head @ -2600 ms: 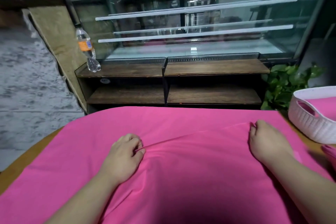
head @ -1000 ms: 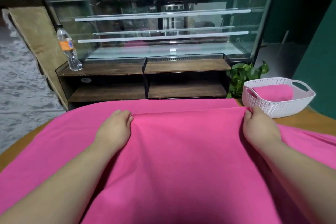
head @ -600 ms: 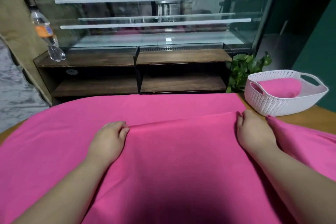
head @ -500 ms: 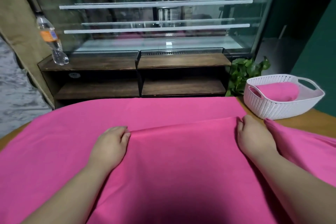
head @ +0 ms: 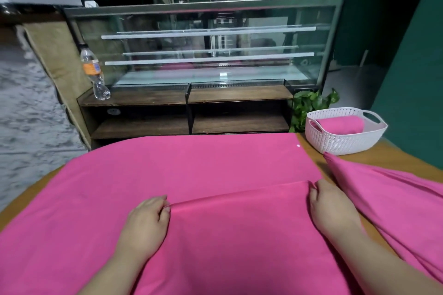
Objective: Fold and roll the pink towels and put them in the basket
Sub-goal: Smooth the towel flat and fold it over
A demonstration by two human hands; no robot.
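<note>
1. We take the white basket (head: 345, 143) as our landmark. It stands on the desk (head: 393, 158), and one rolled pink towel (head: 340, 126) already lies inside it.
2. The large pink towel (head: 191, 170) lies spread on the desk to the left of the basket, near it but not touching it.
3. Our left hand (head: 143, 220) and right hand (head: 333, 206) rest on that towel, both nearer to us than the basket. The right hand is the closer of the two to the basket.
4. The left fingers (head: 165, 208) are curled and pinch the raised edge of a folded-over layer. The right fingers (head: 314, 189) are curled onto the same edge at its other end, and the cloth edge runs between the two hands.
5. A second loose pink towel (head: 395, 194) lies bunched on the desk in front of the basket, with its tip close to the basket's wall.
6. We judge the task to be early. One towel is rolled and stowed. The large one is only at a fold, with the near layer drawn partway across the far part.
7. What is left, as we read it, is to finish this fold, roll the towel and set it in the basket beside the first roll. The bunched towel then needs the same treatment.
</note>
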